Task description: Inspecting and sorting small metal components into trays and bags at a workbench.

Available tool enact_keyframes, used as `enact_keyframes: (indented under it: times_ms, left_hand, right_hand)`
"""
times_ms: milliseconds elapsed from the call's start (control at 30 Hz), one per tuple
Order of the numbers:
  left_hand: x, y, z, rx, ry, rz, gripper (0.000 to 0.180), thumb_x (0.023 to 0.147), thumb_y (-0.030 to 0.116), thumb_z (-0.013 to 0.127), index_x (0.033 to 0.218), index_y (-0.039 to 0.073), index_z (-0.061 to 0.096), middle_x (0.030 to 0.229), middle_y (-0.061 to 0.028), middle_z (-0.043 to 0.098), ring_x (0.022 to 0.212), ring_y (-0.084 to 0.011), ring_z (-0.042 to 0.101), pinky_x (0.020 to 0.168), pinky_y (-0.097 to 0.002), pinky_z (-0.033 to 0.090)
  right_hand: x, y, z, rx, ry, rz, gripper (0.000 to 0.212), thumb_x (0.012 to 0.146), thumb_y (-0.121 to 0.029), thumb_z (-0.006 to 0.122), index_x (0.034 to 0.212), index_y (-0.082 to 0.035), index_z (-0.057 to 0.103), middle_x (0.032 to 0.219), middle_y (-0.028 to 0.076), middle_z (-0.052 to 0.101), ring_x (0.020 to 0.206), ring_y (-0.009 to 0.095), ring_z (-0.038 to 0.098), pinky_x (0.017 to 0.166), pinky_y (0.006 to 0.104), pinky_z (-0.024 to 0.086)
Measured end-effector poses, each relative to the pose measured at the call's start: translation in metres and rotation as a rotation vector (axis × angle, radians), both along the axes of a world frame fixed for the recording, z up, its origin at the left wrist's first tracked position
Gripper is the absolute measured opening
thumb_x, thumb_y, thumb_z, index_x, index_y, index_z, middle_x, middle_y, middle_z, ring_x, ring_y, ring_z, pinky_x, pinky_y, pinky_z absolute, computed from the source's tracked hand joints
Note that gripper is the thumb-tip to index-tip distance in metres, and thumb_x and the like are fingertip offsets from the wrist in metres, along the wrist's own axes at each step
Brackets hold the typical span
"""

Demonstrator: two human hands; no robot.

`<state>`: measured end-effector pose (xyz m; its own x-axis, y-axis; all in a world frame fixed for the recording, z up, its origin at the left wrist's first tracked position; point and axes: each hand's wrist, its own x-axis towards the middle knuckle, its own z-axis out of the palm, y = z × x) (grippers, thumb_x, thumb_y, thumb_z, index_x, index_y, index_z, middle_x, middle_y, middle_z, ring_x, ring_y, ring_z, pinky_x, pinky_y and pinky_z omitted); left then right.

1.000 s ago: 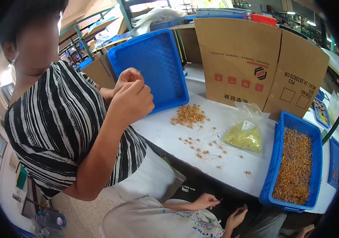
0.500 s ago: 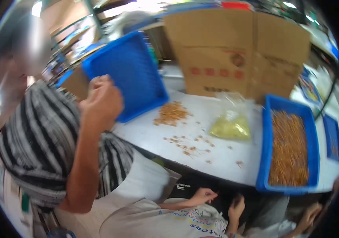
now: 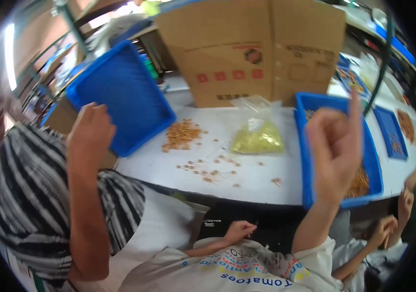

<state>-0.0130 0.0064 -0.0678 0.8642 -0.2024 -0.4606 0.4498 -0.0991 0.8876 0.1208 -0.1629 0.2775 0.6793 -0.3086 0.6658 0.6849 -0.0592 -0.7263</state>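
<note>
- The right hand is raised in front of the deep blue bin; its index finger is extended upward, and the other fingers are curled toward the palm.
- The right hand is blurred, and whether anything is gripped in it cannot be told.
- The left hand is held low over the dark trousers, with its fingers bent and the fingertips brought near the thumb; whether anything thin is pinched there cannot be told.
- The deep blue bin is placed at the right of the white table, near its front edge, and is partly hidden by the right hand and forearm.
- Inside it, a mass of small brown pieces is seen.
- A loose heap of similar pieces is gathered farther left on the table.
- Between heap and bin, toward the front edge, single thin-tailed pieces are scattered.
- A clear bag filled with yellow-green material is set behind them, just beside the bin.
- The back of the work area is closed off by upright cardboard.
- At the left, a large blue tray is propped at a tilt; a co-worker's hand is raised in front of it.
- At the lower right, another person's hands are partly seen.
</note>
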Motion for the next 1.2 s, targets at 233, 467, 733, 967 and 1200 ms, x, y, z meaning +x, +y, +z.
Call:
enact_keyframes:
  times_ms: [233, 467, 733, 967, 1200]
  left_hand:
    - [-0.004, 0.001, 0.005, -0.004, -0.009, 0.025, 0.022, 0.092, 0.021, 0.069, 0.089, -0.001, 0.071, 0.071, -0.0055, 0.065, 0.054, -0.0108, 0.056, 0.053, -0.0224, 0.045]
    - [-0.003, 0.004, -0.01, -0.062, -0.049, 0.04, 0.022, 0.092, 0.019, 0.069, 0.083, -0.001, 0.068, 0.07, -0.0054, 0.064, 0.055, -0.011, 0.056, 0.054, -0.023, 0.046]
    - [0.0, 0.003, -0.017, -0.074, -0.045, -0.001, 0.024, 0.093, 0.023, 0.069, 0.088, 0.0, 0.07, 0.072, -0.0049, 0.064, 0.056, -0.0109, 0.057, 0.055, -0.0218, 0.046]
    - [-0.002, 0.004, -0.009, -0.083, -0.032, 0.022, 0.023, 0.093, 0.023, 0.07, 0.088, 0.0, 0.071, 0.072, -0.0039, 0.064, 0.056, -0.0104, 0.056, 0.055, -0.0213, 0.046]
    - [-0.002, 0.002, -0.017, -0.146, -0.06, 0.008, 0.022, 0.093, 0.022, 0.07, 0.086, 0.001, 0.071, 0.072, -0.0027, 0.064, 0.056, -0.0096, 0.056, 0.055, -0.0198, 0.045]
  right_hand:
    - [0.061, -0.025, 0.067, -0.116, -0.014, -0.743, 0.078, 0.089, -0.04, 0.072, 0.148, -0.001, 0.038, 0.113, 0.005, 0.07, 0.098, 0.02, 0.068, 0.089, 0.029, 0.055]
    - [0.079, -0.027, 0.087, -0.109, 0.248, -0.73, 0.054, 0.087, -0.057, 0.066, 0.117, -0.012, 0.073, 0.12, 0.008, 0.069, 0.111, 0.021, 0.064, 0.1, 0.0332, 0.048]
    - [0.087, -0.043, 0.087, -0.109, 0.065, -0.664, 0.058, 0.088, -0.056, 0.064, 0.123, -0.01, 0.069, 0.121, 0.006, 0.069, 0.11, 0.02, 0.065, 0.094, 0.0295, 0.049]
    - [0.066, -0.006, 0.055, -0.074, -0.066, -0.633, 0.073, 0.091, -0.03, 0.071, 0.149, -0.001, 0.036, 0.103, 0.002, 0.069, 0.086, 0.013, 0.064, 0.079, 0.0233, 0.053]
    - [0.03, 0.029, -0.004, -0.018, 0.044, -0.375, 0.068, 0.09, -0.008, 0.067, 0.15, -0.001, 0.036, 0.087, -0.003, 0.062, 0.058, 0.003, 0.037, 0.052, 0.0165, 0.028]
